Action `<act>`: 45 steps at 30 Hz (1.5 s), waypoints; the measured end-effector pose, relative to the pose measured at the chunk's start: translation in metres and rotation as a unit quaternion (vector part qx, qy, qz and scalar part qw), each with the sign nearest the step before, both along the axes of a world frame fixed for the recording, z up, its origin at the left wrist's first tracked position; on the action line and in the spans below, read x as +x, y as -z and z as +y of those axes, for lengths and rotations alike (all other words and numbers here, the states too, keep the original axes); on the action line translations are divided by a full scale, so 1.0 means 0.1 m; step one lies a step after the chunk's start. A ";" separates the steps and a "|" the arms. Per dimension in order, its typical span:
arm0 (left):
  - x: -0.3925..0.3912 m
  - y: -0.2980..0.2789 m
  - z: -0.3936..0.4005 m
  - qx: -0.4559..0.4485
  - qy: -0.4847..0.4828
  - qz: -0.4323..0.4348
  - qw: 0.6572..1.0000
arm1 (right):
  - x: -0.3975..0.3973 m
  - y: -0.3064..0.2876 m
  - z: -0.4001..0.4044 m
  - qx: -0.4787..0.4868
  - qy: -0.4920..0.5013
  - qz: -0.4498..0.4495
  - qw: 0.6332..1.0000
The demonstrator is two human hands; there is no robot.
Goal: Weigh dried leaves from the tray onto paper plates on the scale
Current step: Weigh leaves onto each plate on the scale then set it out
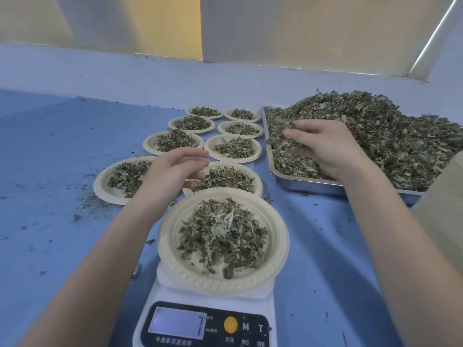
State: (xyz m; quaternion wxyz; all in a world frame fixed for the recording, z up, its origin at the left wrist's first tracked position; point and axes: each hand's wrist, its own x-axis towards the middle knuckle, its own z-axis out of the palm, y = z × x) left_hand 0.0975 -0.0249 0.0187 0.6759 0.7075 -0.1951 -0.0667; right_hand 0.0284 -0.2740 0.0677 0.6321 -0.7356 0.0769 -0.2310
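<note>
One blue table carries everything, and the scale at its near edge serves as the landmark. One metal tray lies beyond the scale to the right, heaped with dried leaves. Nine paper plates show in all: one plate sits on the scale with a mound of leaves, and eight filled plates stand in two rows of four running away behind the scale. Two bare hands are out: the right hand is over the tray's near left part, fingers curled round a clump of leaves; the left hand hovers behind the scale, fingers loosely spread, holding nothing. One digit, 7, shows on the display.
</note>
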 end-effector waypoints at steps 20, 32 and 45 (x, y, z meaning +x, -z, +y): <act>-0.02 0.01 0.05 -0.004 -0.015 0.018 1.000 | -0.44 -0.20 0.58 -0.386 -0.179 0.109 0.898; 0.01 0.04 0.05 0.009 -0.010 0.025 1.000 | -0.40 -0.17 0.58 -0.383 -0.212 0.153 0.886; -0.45 0.01 0.44 0.395 -0.041 -0.115 0.911 | -0.64 0.03 0.83 -0.415 -0.089 0.366 0.828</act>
